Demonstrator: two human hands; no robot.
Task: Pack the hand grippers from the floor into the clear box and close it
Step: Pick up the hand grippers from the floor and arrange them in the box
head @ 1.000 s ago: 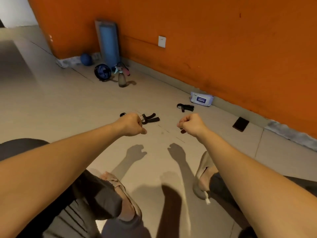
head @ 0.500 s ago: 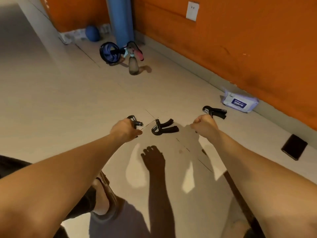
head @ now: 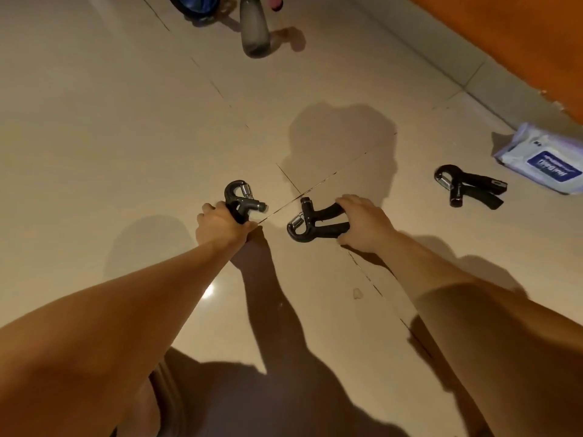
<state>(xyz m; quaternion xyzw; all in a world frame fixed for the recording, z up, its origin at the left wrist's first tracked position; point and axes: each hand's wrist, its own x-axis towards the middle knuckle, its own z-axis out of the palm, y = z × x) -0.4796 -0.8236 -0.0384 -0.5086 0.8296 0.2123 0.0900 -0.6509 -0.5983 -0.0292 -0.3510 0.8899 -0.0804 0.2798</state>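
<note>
Your left hand (head: 220,230) grips one hand gripper (head: 243,198) by its handles; your right hand (head: 364,223) curls round a second gripper (head: 315,223); a third gripper (head: 467,187) lies on the floor (head: 94,152) near the wipes pack (head: 542,159).

Glossy beige ceramic-tile floor (head: 94,121), crossed by thin dark grout lines (head: 328,176) that meet just beside the fingers (head: 350,201). Far beyond and to the right of the fingers, a matt orange wall (head: 520,26) rises from a pale grey tiled skirting strip (head: 441,45). A soft white-and-blue wipes pack (head: 542,162) lies near the skirting, well right of the fingers. A grey translucent bottle (head: 254,29) stands well beyond them. Soft dark shadows (head: 340,137) fall on the tiles; a small bright reflection (head: 208,291) lies nearer than the fingers.
</note>
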